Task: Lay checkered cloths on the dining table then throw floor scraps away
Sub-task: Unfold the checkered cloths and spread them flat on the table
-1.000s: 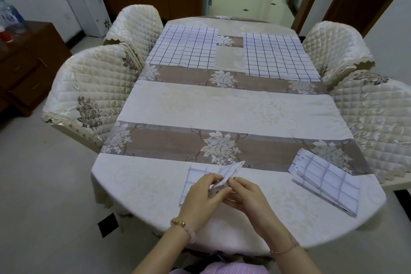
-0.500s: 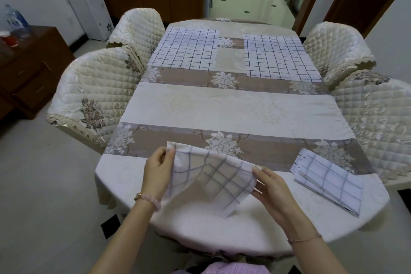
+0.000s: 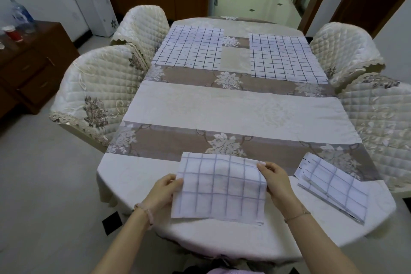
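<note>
Lying part-folded on the near end of the desk, the checkered cloth was stretched with its long axis left to right between the 2 hands. Its left edge was pinched by the fingers of the left hand, its right edge by the right hand, neither being nearer. The remaining fold was judged to open away from the body. A far left cloth and a far right cloth were laid flat; 1 folded cloth was seen just right of the right hand.
</note>
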`<control>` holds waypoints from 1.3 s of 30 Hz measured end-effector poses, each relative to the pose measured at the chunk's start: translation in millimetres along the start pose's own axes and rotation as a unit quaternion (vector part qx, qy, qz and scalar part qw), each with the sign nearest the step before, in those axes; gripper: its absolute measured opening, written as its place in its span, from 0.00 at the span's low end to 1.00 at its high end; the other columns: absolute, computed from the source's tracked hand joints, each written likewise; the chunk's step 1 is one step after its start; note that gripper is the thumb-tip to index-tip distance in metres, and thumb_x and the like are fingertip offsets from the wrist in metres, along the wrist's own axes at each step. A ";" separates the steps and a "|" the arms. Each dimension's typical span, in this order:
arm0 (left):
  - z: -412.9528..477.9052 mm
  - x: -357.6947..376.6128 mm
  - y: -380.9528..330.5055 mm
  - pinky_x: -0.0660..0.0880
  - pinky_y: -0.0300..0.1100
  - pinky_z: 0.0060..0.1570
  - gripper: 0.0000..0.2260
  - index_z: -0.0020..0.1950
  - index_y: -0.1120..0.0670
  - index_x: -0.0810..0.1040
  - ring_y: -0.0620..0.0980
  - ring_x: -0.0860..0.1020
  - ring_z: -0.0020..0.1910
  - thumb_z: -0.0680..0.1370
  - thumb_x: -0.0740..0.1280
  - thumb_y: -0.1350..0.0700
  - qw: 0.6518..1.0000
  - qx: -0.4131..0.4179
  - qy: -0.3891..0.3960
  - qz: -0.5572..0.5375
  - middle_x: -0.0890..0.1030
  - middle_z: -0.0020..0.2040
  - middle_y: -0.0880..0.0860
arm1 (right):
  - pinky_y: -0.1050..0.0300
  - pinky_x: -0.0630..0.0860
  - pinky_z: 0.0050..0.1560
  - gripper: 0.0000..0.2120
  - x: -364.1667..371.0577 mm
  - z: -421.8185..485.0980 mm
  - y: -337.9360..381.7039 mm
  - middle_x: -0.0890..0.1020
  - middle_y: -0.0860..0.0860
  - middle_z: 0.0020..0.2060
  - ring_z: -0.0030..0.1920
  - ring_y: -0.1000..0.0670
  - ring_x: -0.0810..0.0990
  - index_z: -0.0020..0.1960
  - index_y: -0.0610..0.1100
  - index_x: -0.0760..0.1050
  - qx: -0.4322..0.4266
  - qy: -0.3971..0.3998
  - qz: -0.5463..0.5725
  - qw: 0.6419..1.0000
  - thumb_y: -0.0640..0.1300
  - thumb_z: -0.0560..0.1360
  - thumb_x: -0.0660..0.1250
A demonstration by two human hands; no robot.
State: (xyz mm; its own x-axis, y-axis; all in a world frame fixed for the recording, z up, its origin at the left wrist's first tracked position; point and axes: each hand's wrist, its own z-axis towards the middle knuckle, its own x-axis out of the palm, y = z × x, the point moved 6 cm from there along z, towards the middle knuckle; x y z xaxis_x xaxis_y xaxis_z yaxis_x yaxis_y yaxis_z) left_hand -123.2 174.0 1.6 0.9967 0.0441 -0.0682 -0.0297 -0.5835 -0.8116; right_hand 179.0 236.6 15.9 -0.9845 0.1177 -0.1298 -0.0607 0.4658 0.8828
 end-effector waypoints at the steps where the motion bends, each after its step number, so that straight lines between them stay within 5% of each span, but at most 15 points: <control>1: -4.3 3.5 9.0 0.72 0.44 0.41 0.04 0.44 0.57 0.75 0.51 0.76 0.43 0.78 0.64 0.59 0.999 -0.017 0.027 0.008 0.77 0.41 0.55 | 0.56 0.67 0.36 0.14 -4.3 5.1 -3.0 0.75 0.42 0.41 0.40 0.47 0.71 0.55 0.34 0.76 0.004 -0.013 -0.008 1.000 0.44 0.77 0.66; 5: -19.4 10.3 25.1 0.78 0.44 0.44 0.03 0.47 0.62 0.76 0.53 0.77 0.43 0.77 0.64 0.66 0.998 -0.037 0.050 -0.023 0.78 0.43 0.58 | 0.52 0.70 0.45 0.16 -17.6 18.3 -8.8 0.77 0.42 0.43 0.44 0.45 0.74 0.58 0.31 0.75 0.001 -0.058 -0.054 0.997 0.43 0.77 0.65; 7: -24.3 11.9 24.7 0.80 0.41 0.39 0.03 0.47 0.63 0.77 0.54 0.78 0.41 0.77 0.64 0.67 0.998 -0.032 0.023 -0.048 0.78 0.43 0.60 | 0.50 0.72 0.52 0.18 -19.7 14.6 -7.1 0.78 0.43 0.53 0.53 0.43 0.76 0.65 0.35 0.71 -0.007 -0.081 -0.090 0.993 0.42 0.78 0.64; 9: -28.6 12.8 20.4 0.79 0.38 0.35 0.02 0.45 0.64 0.77 0.54 0.77 0.40 0.76 0.65 0.67 0.998 -0.015 -0.011 -0.055 0.78 0.42 0.60 | 0.49 0.71 0.59 0.21 -21.0 3.2 1.0 0.74 0.44 0.63 0.61 0.44 0.74 0.70 0.39 0.67 -0.056 -0.109 -0.160 0.979 0.41 0.78 0.63; 11: -32.4 17.0 15.1 0.78 0.36 0.33 0.01 0.44 0.64 0.77 0.52 0.78 0.38 0.75 0.66 0.67 0.997 -0.001 -0.027 -0.076 0.78 0.38 0.59 | 0.49 0.72 0.61 0.19 -14.3 -16.8 16.2 0.74 0.45 0.64 0.62 0.45 0.74 0.68 0.42 0.69 -0.131 -0.117 -0.223 0.959 0.40 0.77 0.64; 15: -39.4 33.6 3.6 0.78 0.37 0.33 0.08 0.35 0.58 0.75 0.44 0.78 0.31 0.74 0.69 0.64 0.994 0.014 -0.026 -0.105 0.78 0.29 0.50 | 0.61 0.77 0.54 0.10 39.8 -65.5 26.5 0.81 0.57 0.51 0.53 0.57 0.79 0.52 0.53 0.77 -0.165 0.069 -0.138 0.974 0.40 0.74 0.69; 20: -46.6 54.2 -17.9 0.77 0.37 0.32 0.13 0.32 0.55 0.70 0.42 0.76 0.28 0.73 0.72 0.59 0.987 0.056 -0.002 -0.148 0.73 0.25 0.47 | 0.63 0.77 0.54 0.18 91.2 -100.4 16.7 0.78 0.63 0.55 0.56 0.63 0.76 0.55 0.61 0.75 -0.164 0.203 -0.163 0.951 0.47 0.68 0.74; 27: -47.3 57.0 -41.8 0.73 0.36 0.28 0.18 0.31 0.53 0.65 0.44 0.68 0.27 0.71 0.74 0.58 0.984 0.103 -0.005 -0.147 0.64 0.26 0.47 | 0.63 0.78 0.46 0.08 85.1 -101.5 26.4 0.84 0.57 0.44 0.44 0.57 0.81 0.46 0.57 0.80 -0.186 0.149 -0.100 0.966 0.47 0.69 0.73; 36: -47.5 28.4 -54.1 0.78 0.37 0.36 0.03 0.41 0.60 0.76 0.46 0.77 0.35 0.74 0.70 0.63 0.986 0.120 0.003 -0.113 0.76 0.37 0.56 | 0.67 0.76 0.40 0.05 54.0 -78.3 38.4 0.85 0.52 0.40 0.40 0.58 0.82 0.46 0.44 0.82 -0.155 0.086 -0.011 0.984 0.36 0.73 0.69; 39: -40.1 -3.9 -53.1 0.77 0.36 0.34 0.02 0.41 0.58 0.79 0.43 0.79 0.35 0.74 0.69 0.61 0.985 0.117 -0.037 -0.122 0.80 0.36 0.51 | 0.57 0.74 0.41 0.07 31.3 -58.6 33.9 0.82 0.47 0.42 0.41 0.51 0.79 0.52 0.40 0.80 -0.089 0.068 0.040 0.993 0.38 0.75 0.67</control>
State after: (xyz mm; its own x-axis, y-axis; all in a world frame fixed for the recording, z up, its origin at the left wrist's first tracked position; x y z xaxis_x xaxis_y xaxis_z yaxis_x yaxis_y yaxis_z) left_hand -122.5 172.3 68.2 0.9681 0.2247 0.1107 0.1853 -0.3447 -0.9202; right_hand 136.5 204.7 68.2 -0.9997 0.0225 -0.0053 0.0016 0.2958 0.9552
